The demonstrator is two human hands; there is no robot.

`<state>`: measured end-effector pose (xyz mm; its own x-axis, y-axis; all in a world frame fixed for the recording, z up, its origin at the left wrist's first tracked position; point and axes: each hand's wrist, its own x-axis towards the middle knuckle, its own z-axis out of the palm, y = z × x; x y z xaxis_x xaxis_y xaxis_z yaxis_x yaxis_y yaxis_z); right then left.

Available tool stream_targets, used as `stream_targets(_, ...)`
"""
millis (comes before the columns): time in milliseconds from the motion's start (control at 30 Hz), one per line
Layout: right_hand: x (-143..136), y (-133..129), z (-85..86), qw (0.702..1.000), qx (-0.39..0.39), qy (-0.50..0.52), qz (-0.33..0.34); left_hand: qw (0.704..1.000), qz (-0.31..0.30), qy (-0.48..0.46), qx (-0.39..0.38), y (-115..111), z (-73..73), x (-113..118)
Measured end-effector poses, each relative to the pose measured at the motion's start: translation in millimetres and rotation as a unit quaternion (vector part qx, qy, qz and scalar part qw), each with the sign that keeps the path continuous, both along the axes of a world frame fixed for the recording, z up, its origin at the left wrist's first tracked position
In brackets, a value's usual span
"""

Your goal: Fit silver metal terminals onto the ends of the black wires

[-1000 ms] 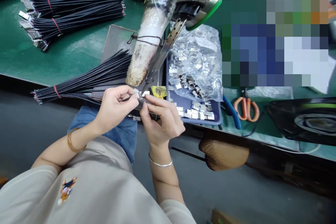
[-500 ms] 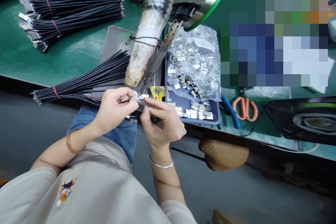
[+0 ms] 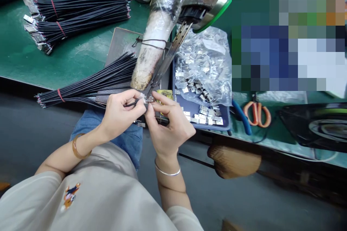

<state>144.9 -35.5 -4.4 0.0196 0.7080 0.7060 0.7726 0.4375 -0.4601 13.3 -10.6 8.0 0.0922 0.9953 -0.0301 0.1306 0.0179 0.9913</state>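
Observation:
My left hand (image 3: 123, 112) pinches a black cable (image 3: 131, 104) close to its end, thumb against fingertips. At that end sits a small silver metal connector (image 3: 149, 99), partly hidden by fingers. My right hand (image 3: 170, 122) has its thumb and index finger closed around the connector from the right. Just above the fingertips, a thin metal tip hangs from a slotted metal bracket (image 3: 173, 52). A bundle of black cables (image 3: 92, 79) lies left of my hands, tied with a red band.
Beside my right hand stands a blue tray (image 3: 227, 119) of loose connectors and a plastic bag (image 3: 202, 57). A wrapped white tube (image 3: 149, 50) comes down over a grey board (image 3: 116, 43). Further right lie orange-handled scissors (image 3: 256, 113). Finished-looking cable bundles (image 3: 84, 21) lie at back left.
My right thumb and index finger have come in around the connector, covering more of it. My left hand keeps its pinch on the cable. The whole view has shifted slightly.

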Motion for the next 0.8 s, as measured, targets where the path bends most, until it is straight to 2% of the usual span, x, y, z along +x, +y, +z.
stream_targets(267,0.3,-4.1,3.3,1.0,0.001,0.012,0.01,1.0,-0.025,-0.012,-0.005,2.3,2.1,-1.2)
stream_targets(533,4.6,-6.0,3.5,0.999,0.017,-0.032,0.018,0.998,-0.053,-0.004,-0.019,0.8,0.7,-2.9)
stream_targets(800,2.5,-7.2,2.4,0.997,0.036,-0.06,0.01,0.999,-0.051,-0.011,-0.015,-1.6,1.2,-5.0)
